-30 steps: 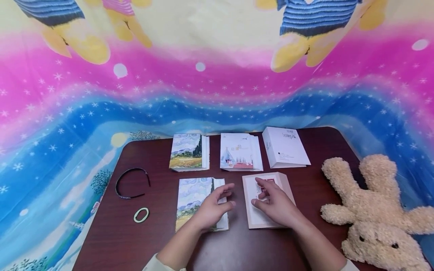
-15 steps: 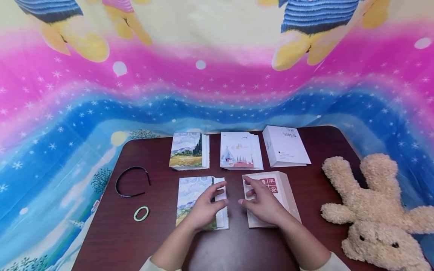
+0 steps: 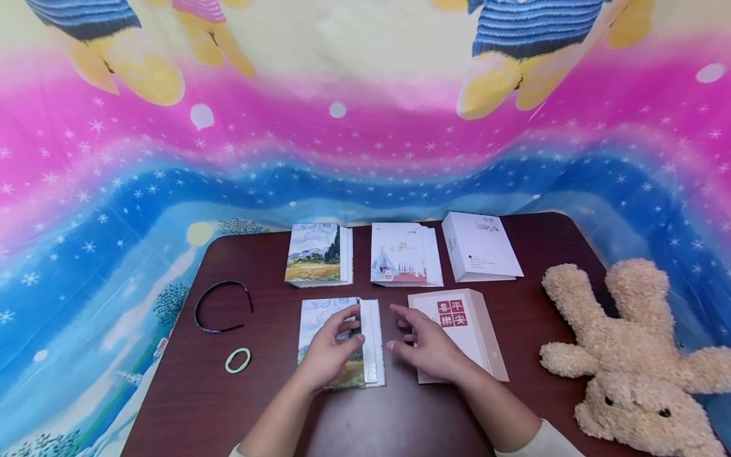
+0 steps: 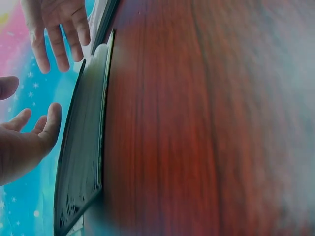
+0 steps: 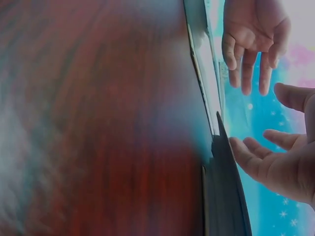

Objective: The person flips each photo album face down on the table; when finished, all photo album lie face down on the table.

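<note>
My left hand (image 3: 332,350) hovers over a book with a painted landscape cover (image 3: 320,324) at the front of the table, its fingers loosely bent and holding nothing. In the left wrist view a small gap separates the fingers (image 4: 53,123) from that thick book (image 4: 83,142). Over the left part of a second front book (image 3: 474,343), pale with red character squares, hangs my right hand (image 3: 428,346). Nothing is in its grasp. The right wrist view puts its fingertips (image 5: 236,147) very close to the cover (image 5: 231,182); whether they touch, I cannot tell.
Behind stand three more books: a landscape one (image 3: 313,254), a white one with a tent picture (image 3: 400,254) and a plain white one (image 3: 485,247). A headband (image 3: 201,317) and a pale green ring (image 3: 229,367) lie left. A plush toy (image 3: 622,343) lies right.
Both hands have shifted left, the right one uncovering the red squares on its book. The left hand has moved off the page edges at its book's right side. The books stay in place.
</note>
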The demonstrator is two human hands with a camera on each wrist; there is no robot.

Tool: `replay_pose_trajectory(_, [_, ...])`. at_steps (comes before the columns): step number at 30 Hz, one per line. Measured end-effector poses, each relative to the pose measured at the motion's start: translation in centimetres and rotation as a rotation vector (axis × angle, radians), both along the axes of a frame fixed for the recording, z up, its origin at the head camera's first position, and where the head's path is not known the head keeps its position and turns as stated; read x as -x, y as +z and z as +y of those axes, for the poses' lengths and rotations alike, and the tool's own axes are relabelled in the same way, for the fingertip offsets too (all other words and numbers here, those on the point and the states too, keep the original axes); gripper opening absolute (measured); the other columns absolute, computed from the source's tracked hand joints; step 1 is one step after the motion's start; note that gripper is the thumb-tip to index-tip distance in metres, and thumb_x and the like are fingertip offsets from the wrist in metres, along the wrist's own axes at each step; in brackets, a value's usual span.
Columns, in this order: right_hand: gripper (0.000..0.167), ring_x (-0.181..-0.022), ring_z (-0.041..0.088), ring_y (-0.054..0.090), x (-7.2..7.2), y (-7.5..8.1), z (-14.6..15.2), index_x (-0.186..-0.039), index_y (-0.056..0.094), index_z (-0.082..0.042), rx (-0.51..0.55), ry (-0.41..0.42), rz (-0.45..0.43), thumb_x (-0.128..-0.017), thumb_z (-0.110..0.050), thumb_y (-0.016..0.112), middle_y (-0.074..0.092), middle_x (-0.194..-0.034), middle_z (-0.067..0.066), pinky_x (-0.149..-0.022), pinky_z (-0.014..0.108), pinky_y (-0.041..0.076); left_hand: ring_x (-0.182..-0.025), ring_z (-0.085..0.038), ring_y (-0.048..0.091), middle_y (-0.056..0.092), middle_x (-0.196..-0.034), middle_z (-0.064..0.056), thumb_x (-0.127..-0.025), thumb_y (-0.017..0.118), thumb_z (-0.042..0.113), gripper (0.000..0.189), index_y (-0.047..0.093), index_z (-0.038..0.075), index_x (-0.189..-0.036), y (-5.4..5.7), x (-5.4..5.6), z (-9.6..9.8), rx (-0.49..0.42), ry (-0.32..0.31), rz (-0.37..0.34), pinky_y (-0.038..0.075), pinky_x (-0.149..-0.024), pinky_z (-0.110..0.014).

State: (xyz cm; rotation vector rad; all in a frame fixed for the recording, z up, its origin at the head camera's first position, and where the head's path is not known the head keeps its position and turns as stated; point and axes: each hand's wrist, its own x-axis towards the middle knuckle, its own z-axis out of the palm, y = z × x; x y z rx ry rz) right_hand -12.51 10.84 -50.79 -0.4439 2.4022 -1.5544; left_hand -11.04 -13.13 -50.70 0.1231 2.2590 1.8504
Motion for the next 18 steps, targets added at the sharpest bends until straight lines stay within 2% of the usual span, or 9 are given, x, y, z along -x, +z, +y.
replay_pose_trajectory(6, [0.07,-0.13,0.04,0.056,0.0,-0.2,-0.5,-0.154,0.047,-0.006,0.011,0.022,-0.005,-0.092,-0.016,0.078,0.053,-0.146,0.022,-0.102,0.051,0.052,-0.132,-0.036,0.056,0.052,-0.152,-0.017,-0.096,0.071,0.009,0.06,0.051,0.01,-0.152,0.1,-0.2,-0.9,0.024,0.058,0.017,0.053,-0.101,-0.049])
replay_pose_trajectory(10, [0.071,-0.13,0.04,0.056,0.0,-0.3,-0.8,-0.154,0.047,-0.005,0.001,0.041,-0.005,-0.092,-0.019,0.078,0.053,-0.147,0.021,-0.101,0.05,0.053,-0.128,-0.034,0.057,0.054,-0.15,-0.015,-0.095,0.072,0.009,0.058,0.053,0.01,-0.151,0.2,-0.3,-1.6,0.044,0.079,0.034,0.053,-0.098,-0.046])
replay_pose_trajectory(13, [0.073,-0.129,0.04,0.057,0.1,-0.4,-1.0,-0.154,0.046,-0.004,-0.015,0.054,0.005,-0.092,-0.022,0.078,0.053,-0.147,0.02,-0.1,0.05,0.054,-0.126,-0.032,0.058,0.055,-0.149,-0.014,-0.096,0.071,0.01,0.058,0.053,0.01,-0.151,0.2,-0.3,-2.1,0.081,0.092,0.042,0.053,-0.097,-0.044])
replay_pose_trajectory(18, [0.074,-0.128,0.037,0.057,0.4,-0.2,-1.7,-0.155,0.045,-0.004,-0.07,0.084,0.018,-0.091,-0.023,0.078,0.053,-0.145,0.019,-0.097,0.048,0.056,-0.126,-0.03,0.058,0.056,-0.149,-0.011,-0.096,0.071,0.008,0.058,0.053,0.012,-0.151,0.2,-0.3,-2.9,0.129,0.125,0.048,0.051,-0.1,-0.047])
